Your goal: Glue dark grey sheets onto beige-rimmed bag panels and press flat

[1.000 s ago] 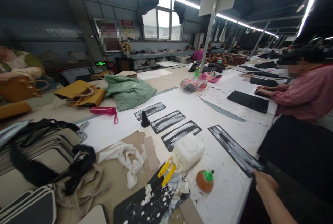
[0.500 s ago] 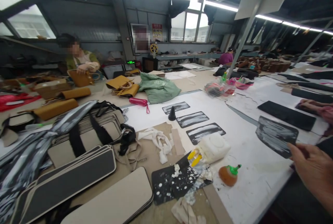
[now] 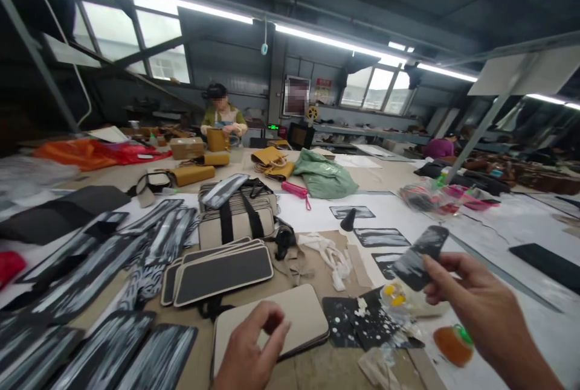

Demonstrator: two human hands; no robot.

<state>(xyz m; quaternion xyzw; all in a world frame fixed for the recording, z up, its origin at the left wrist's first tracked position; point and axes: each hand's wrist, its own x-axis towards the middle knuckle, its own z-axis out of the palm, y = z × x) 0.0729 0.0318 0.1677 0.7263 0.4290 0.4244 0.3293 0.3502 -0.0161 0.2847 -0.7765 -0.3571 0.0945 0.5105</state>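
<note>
Right grip [image 3: 475, 293]: clasping, with thumb and fingers pinching the near edge of a black panel [image 3: 423, 257]. The panel is held tilted above the table [image 3: 389, 216], partly across the view of a streaked strip lying behind it. Left grip [image 3: 254, 348]: released; fingers loosely curled over the beige boards [image 3: 301, 308], nothing seen between them. Whether it touches the top board cannot be told.

Handling, as judged: the edge pinch is sound, since the panel's visible face carries pale smears that look wet. Fingers should stay at the rim, off the smears. The panel appears thin and may flex, so a second hold at the opposite edge would steady it. It should clear the spattered sheet [image 3: 362, 323] below, where stray lumps could foul it. The left fingertips should be clean before pressing on the beige face, which would show marks.

Materials: panel dark, flat, round-cornered. Beige boards stacked, smooth, corners rounded. Spattered sheet black, with white blobs and a crumbly lump. Beside it, yellow handles [image 3: 395, 296], smooth; then a squat amber bottle [image 3: 451, 346] with a green top, blurred. Farther out: crumpled white rags [image 3: 330, 254], a black cone [image 3: 348, 221], two long black strips [image 3: 383, 237] brushed white. At left, dark-faced boards [image 3: 224, 275] with pale rims.
</note>
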